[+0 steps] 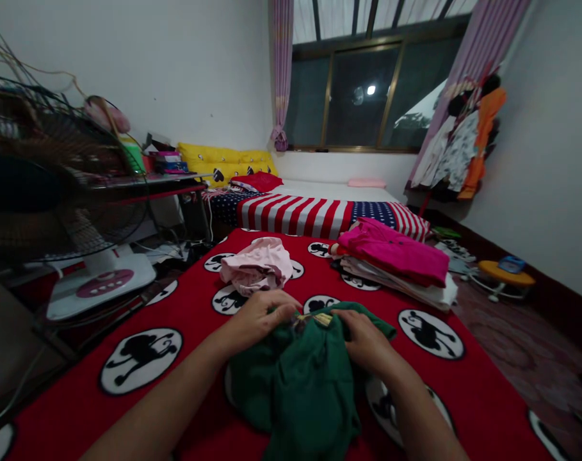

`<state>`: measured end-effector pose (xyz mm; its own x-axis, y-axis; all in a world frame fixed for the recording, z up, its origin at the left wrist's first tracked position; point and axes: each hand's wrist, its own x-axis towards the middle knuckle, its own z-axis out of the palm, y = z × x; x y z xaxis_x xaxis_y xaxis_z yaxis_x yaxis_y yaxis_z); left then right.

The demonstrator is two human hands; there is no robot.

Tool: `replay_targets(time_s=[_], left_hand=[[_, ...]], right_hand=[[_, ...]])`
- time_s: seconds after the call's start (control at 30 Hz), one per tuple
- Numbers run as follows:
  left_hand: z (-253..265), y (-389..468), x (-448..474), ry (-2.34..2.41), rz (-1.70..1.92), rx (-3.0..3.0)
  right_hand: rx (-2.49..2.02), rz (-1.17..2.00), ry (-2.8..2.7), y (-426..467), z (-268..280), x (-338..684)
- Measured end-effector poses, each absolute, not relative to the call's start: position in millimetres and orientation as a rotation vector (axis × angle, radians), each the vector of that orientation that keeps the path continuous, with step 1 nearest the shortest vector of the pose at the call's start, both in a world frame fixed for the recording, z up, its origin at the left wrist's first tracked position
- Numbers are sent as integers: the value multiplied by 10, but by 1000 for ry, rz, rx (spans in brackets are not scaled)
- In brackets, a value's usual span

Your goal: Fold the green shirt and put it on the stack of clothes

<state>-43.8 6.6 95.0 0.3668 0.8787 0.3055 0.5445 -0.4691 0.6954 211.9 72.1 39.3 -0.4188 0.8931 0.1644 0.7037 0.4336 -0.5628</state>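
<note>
At the far left a fan (36, 186) stood on its white base, and behind it a cluttered shelf (151, 179) ran along the wall. Past that, yellow pillows (223, 160) lay at the head of a mattress under a striped flag cover (295, 214). In the foreground a red blanket (79, 390) printed with white circles and black figures spread across the bed. On it, left of centre, sat a crumpled pink garment (257, 264). Below that, the left hand (259, 317) was clamped on the upper edge of a green garment (300, 384), fingers curled down over the cloth. The green garment lay bunched on the red blanket right in front of the person, between both forearms. At its top edge, between the two hands, something small and yellowish (319, 318) showed, perhaps a label, though the view was too dim to be sure. The right hand (365, 339) gripped the same edge just beside it, thumb and fingers pinched on the fabric. Farther right and back, a stack of folded clothes (396, 272) with a bright magenta piece on top rested on the blanket. Beyond it, clothes hung by the curtain (468, 144), and a small yellow stool (504, 274) stood on the floor.
</note>
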Motion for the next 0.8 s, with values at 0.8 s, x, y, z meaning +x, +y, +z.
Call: replay_targets(time_s=[0.8], left_hand=[[1181,1477,-1630,2406,920,2266]], right_hand=[[-1327,487,-2205,780,-4,2072]])
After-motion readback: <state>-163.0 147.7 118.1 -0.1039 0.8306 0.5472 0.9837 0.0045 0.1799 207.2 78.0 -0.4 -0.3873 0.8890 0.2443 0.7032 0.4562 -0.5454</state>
